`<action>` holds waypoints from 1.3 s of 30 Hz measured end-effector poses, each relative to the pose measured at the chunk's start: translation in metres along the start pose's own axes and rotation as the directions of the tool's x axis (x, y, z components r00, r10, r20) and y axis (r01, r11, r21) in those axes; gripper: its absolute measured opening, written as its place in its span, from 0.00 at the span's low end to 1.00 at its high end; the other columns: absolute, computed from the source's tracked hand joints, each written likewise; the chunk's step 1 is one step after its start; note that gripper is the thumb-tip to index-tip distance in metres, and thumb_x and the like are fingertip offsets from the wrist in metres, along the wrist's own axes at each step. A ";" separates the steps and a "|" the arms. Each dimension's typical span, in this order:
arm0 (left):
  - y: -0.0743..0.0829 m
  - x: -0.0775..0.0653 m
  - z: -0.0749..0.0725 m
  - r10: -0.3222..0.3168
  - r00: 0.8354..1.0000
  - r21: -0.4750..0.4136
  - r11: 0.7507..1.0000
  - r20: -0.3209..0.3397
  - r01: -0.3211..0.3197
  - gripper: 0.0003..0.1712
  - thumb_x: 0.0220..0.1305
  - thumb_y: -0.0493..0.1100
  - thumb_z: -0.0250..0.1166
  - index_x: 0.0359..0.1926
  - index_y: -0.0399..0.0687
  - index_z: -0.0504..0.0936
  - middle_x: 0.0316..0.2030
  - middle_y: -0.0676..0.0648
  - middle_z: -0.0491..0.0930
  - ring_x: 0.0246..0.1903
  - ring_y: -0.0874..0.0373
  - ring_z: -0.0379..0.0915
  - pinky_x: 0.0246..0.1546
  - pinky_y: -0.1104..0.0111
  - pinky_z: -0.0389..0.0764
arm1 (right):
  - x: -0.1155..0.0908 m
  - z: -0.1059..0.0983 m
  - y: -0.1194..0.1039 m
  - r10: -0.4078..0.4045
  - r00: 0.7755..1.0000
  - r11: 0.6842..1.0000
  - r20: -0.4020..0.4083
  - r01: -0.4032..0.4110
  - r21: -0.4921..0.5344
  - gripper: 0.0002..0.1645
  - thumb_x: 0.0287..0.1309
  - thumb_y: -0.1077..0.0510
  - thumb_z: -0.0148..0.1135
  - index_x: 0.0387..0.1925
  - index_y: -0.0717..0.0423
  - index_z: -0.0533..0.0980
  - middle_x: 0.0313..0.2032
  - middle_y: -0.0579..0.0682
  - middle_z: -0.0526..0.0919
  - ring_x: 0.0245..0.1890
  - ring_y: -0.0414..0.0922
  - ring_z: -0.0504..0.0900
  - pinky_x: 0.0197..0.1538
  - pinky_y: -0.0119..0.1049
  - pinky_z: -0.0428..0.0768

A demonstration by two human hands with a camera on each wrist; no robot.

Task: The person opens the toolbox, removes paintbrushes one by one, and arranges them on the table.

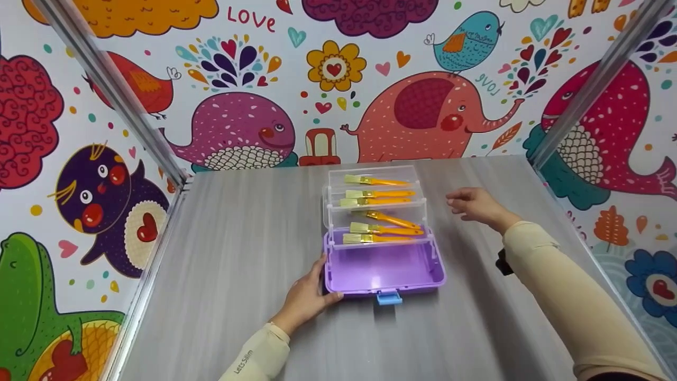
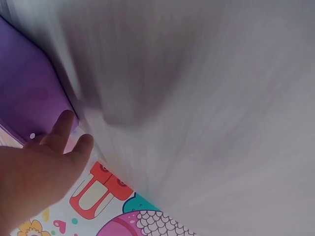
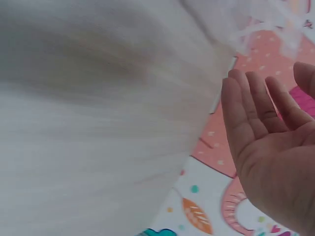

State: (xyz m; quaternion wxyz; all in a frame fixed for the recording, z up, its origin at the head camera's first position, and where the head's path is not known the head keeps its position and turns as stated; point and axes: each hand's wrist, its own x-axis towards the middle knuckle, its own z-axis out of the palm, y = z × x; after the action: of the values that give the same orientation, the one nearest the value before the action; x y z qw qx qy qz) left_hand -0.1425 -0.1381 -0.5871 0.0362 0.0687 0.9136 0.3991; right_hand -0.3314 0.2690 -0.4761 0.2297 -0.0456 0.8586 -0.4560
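Note:
A purple storage box [image 1: 383, 267] stands with its lid raised and its clear fold-out trays [image 1: 378, 211] spread toward the back. Several paintbrushes [image 1: 391, 220] with yellow-orange handles and pale bristles lie across these trays, handles to the right. The purple bottom compartment holds nothing visible. My left hand [image 1: 307, 297] holds the box's front left corner, thumb at the front and fingers along the side; the left wrist view shows fingers [image 2: 64, 130] against the purple wall. To the right of the trays, my right hand [image 1: 473, 203] hovers apart from them, holding nothing, its fingers loosely extended.
A blue latch [image 1: 390, 298] hangs down at the box's front. The box stands on a grey wood-grain table [image 1: 232, 254]. Walls printed with cartoon animals [image 1: 243, 127] enclose its back and sides, with metal frame posts [image 1: 121, 95] at the corners.

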 end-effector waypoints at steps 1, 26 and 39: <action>-0.001 0.000 0.000 0.003 1.000 0.005 1.000 -0.004 -0.003 0.60 0.53 0.62 0.74 0.77 0.43 0.54 0.62 0.28 0.71 0.57 0.31 0.72 0.58 0.41 0.70 | -0.002 0.000 -0.004 -0.022 1.000 1.000 0.006 0.022 -0.016 0.30 0.71 0.50 0.57 0.66 0.64 0.69 0.61 0.65 0.73 0.58 0.60 0.76 0.59 0.53 0.75; 0.004 -0.002 0.000 0.004 1.000 0.012 1.000 -0.007 -0.004 0.59 0.52 0.60 0.75 0.77 0.43 0.55 0.62 0.27 0.71 0.57 0.31 0.72 0.57 0.42 0.71 | 0.011 0.110 -0.045 -0.474 0.864 0.647 0.169 0.473 -0.598 0.16 0.60 0.62 0.69 0.51 0.57 0.84 0.43 0.50 0.87 0.43 0.48 0.85 0.51 0.45 0.82; 0.003 -0.002 0.000 0.005 1.000 0.023 1.000 -0.015 -0.005 0.58 0.53 0.59 0.75 0.76 0.43 0.55 0.60 0.27 0.73 0.55 0.31 0.73 0.56 0.42 0.72 | 0.020 0.118 -0.040 -0.550 0.800 0.472 0.237 0.533 -0.703 0.09 0.58 0.59 0.72 0.41 0.55 0.87 0.36 0.48 0.87 0.35 0.46 0.83 0.46 0.43 0.84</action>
State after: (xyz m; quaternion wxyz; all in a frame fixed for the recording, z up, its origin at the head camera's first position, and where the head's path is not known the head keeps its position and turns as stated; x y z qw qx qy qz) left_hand -0.1403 -0.1361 -0.5848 0.0277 0.0683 0.9183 0.3890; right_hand -0.3033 0.1499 -0.5075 0.0252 -0.3983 0.9095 -0.1159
